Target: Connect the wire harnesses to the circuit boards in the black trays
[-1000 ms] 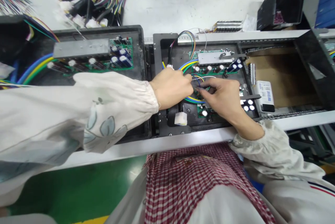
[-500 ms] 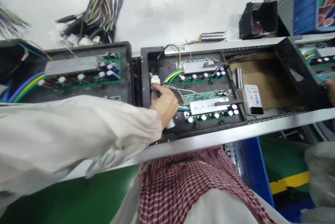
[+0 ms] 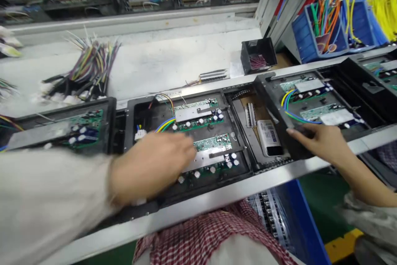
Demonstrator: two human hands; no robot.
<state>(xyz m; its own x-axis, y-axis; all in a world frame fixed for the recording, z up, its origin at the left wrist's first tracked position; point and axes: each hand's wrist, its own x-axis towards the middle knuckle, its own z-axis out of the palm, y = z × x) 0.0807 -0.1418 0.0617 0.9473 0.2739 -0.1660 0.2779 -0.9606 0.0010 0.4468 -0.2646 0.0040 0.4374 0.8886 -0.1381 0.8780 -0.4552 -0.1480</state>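
My left hand (image 3: pixel 155 165) lies over the front left part of the middle black tray (image 3: pixel 145 117), blurred by motion, so its fingers do not read clearly. That tray carries two green circuit boards (image 3: pixel 212 143) with metal heat sinks, blue, yellow and green wires and a white connector (image 3: pixel 140 134). My right hand (image 3: pixel 319 143) reaches out to the right, its fingers closed on the front left corner of the neighbouring black tray (image 3: pixel 281 126), which holds similar boards.
A white-labelled block (image 3: pixel 269 137) lies on cardboard between the two trays. Another board tray (image 3: pixel 107 126) sits at the left. Wire harness bundles (image 3: pixel 83 66), a small black bin (image 3: pixel 259 54) and blue bins of coloured cables (image 3: pixel 335 29) stand behind.
My right hand left the middle tray's wiring, swung out right and took hold of the neighbouring tray. My left hand slid from the connector over the boards. The view lifted and turned right.
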